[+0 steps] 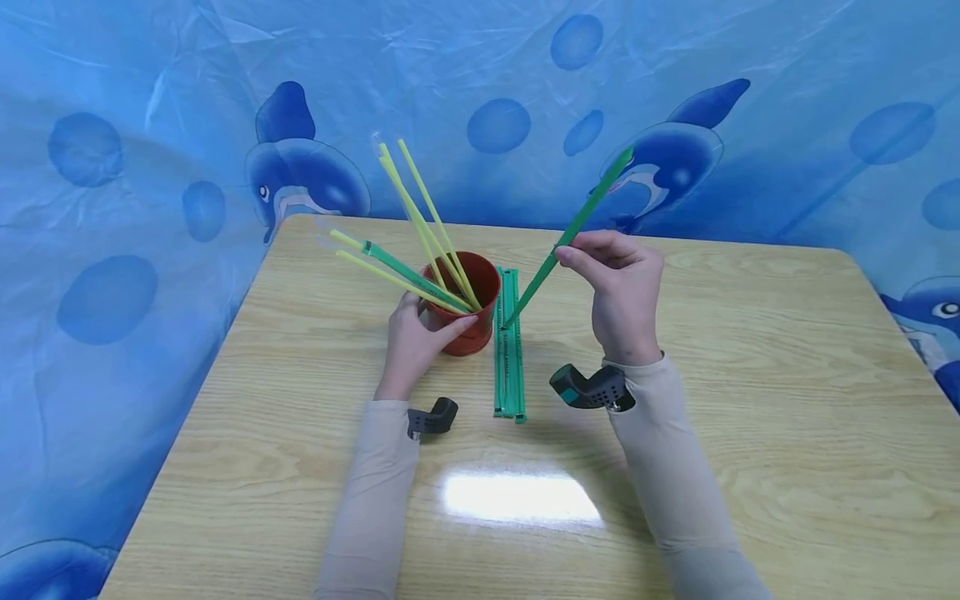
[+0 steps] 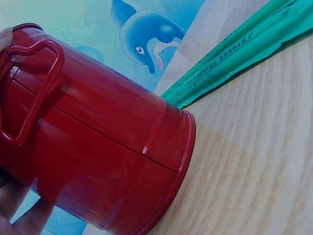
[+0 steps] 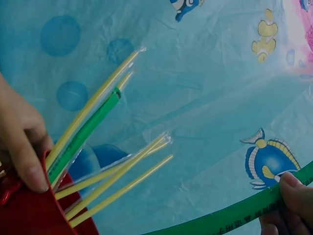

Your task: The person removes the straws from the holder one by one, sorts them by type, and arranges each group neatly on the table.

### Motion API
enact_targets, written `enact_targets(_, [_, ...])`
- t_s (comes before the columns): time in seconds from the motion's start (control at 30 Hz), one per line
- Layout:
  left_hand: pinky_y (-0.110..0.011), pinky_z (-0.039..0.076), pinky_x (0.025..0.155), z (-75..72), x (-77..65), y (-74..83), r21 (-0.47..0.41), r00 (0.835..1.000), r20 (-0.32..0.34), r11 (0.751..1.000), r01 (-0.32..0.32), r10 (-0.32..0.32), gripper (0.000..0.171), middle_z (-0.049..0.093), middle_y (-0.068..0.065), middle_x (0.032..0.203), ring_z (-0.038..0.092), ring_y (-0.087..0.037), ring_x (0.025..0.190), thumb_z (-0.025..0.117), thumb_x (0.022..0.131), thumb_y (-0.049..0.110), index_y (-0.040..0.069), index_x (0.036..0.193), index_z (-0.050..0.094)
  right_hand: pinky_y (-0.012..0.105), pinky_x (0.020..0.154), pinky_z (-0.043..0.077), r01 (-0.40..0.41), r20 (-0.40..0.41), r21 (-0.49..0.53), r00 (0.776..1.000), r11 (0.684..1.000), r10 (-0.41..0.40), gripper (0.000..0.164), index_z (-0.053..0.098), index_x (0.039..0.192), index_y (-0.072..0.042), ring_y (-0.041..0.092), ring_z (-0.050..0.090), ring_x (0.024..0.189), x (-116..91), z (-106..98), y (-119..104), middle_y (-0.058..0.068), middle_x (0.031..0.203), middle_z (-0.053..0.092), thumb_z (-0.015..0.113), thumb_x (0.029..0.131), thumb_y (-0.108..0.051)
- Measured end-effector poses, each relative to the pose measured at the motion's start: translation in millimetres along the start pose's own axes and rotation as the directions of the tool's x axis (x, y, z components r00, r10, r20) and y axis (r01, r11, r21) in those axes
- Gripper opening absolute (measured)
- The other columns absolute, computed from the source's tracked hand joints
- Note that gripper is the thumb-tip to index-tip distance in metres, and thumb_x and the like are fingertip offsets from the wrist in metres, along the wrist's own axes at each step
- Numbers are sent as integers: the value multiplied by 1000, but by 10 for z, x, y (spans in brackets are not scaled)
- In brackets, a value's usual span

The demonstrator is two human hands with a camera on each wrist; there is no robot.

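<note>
My left hand (image 1: 415, 340) grips a red metal bucket (image 1: 467, 342) on the table, its thumb at the rim. A wire loop handle (image 2: 49, 93) shows on the bucket's side in the left wrist view. Several yellow straws (image 1: 435, 197) in clear film lean out of the bucket, along with one green-wrapped straw (image 1: 401, 268). In my right hand (image 1: 624, 292), thumb and fingers pinch another green-wrapped straw (image 1: 581, 218), held slanting with its lower end over more such straws (image 1: 510, 379), which lie side by side right of the bucket. Printed text (image 2: 215, 68) marks the green wrappers.
The wooden table (image 1: 285, 417) ends at a far edge just behind the bucket. Beyond it hangs a blue sheet (image 1: 450, 50) with dolphins and other sea animals. Light glares on the near tabletop (image 1: 521, 497). A small black camera (image 1: 592, 387) sits on each wrist.
</note>
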State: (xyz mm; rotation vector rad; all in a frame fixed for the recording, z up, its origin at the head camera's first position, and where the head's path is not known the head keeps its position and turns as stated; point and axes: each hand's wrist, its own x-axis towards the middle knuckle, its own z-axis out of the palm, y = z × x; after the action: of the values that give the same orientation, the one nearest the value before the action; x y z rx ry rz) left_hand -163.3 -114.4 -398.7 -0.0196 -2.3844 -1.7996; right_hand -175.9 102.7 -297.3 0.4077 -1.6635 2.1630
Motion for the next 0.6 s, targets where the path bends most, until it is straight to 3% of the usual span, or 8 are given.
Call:
enact_targets(0.3, [-41,40,102,-1,-4,-16,14,1000,2,1000,15,-15,77,47,-8,138,42,-28,129,80,74,35,9,137,44,32,73,54,-89,7,-102,996,991,91,19,75,79,-8,16,62,69,-41,-151,75,2,78,68,69,78,10])
enact_targets(0.6, [-40,38,104,0,17,-24,17,1000,-7,1000,2,-2,80,46,-9,138,42,-26,129,80,74,36,9,139,42,29,71,54,-122,15,-158,992,980,126,15,75,79,-7,17,62,71,-70,-242,121,2,79,68,70,79,7])
